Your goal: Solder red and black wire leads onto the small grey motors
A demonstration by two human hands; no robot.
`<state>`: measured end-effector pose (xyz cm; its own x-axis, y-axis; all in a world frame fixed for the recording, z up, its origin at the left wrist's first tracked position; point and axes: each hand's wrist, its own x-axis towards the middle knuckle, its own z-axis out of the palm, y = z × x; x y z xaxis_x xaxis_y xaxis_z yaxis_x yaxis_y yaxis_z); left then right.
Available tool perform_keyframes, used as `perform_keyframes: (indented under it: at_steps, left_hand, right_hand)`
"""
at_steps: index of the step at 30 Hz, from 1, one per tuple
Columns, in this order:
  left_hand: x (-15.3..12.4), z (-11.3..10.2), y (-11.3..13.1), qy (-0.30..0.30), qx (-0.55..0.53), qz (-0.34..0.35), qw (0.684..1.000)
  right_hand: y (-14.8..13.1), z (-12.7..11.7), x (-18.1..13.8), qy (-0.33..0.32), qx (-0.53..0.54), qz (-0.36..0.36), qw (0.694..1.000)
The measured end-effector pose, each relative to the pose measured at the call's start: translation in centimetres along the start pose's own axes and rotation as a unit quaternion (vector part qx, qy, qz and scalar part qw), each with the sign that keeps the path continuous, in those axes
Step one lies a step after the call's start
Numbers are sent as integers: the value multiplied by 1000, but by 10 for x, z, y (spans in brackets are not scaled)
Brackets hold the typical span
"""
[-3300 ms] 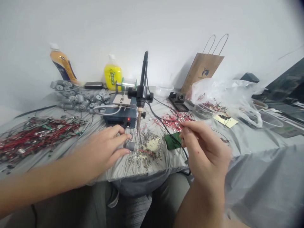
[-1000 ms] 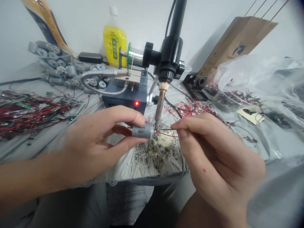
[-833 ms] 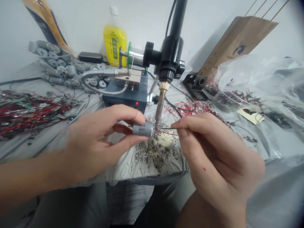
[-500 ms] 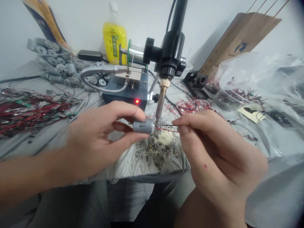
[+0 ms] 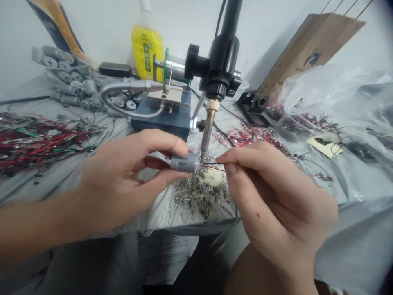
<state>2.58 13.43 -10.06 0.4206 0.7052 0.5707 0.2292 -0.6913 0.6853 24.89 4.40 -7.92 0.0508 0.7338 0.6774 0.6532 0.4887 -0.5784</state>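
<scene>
A small grey electric motor (image 5: 184, 163) is pinched between the thumb and fingers of my left hand (image 5: 132, 176), its terminal end facing right. My right hand (image 5: 270, 196) closes thumb and forefinger on a black wire (image 5: 211, 164) and a red wire (image 5: 213, 167), whose ends reach the motor's terminal end. The tip of a clamped soldering iron (image 5: 208, 131) comes down at that end; whether it touches a terminal or only sits beside it I cannot tell.
Behind my hands stands a blue solder feeder box (image 5: 159, 119) with a solder spool (image 5: 176, 67). Motors (image 5: 89, 88) are heaped at the back left, wired parts (image 5: 39, 139) at the left. Solder scraps (image 5: 202, 196) litter the front edge. A plastic tub (image 5: 294, 129) stands at right.
My right hand has moved slightly left, bringing the wires closer to the motor. The motor has shifted a little left with my left hand. The red light on the box no longer shows bright.
</scene>
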Motion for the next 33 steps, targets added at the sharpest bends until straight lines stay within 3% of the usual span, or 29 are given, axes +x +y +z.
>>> perform_keyframes:
  at_steps: [11,20,33]
  left_hand:
    - [1,2,2,0,5,-20,1000]
    - [-1,0,0,4,11,29,999]
    - [2,1,6,0,-8,-31,999]
  right_hand:
    - [0,1,0,6,-1,4,1000]
    - [1,2,0,12,-1,4,1000]
    - [0,2,1,10,8,-7,1000]
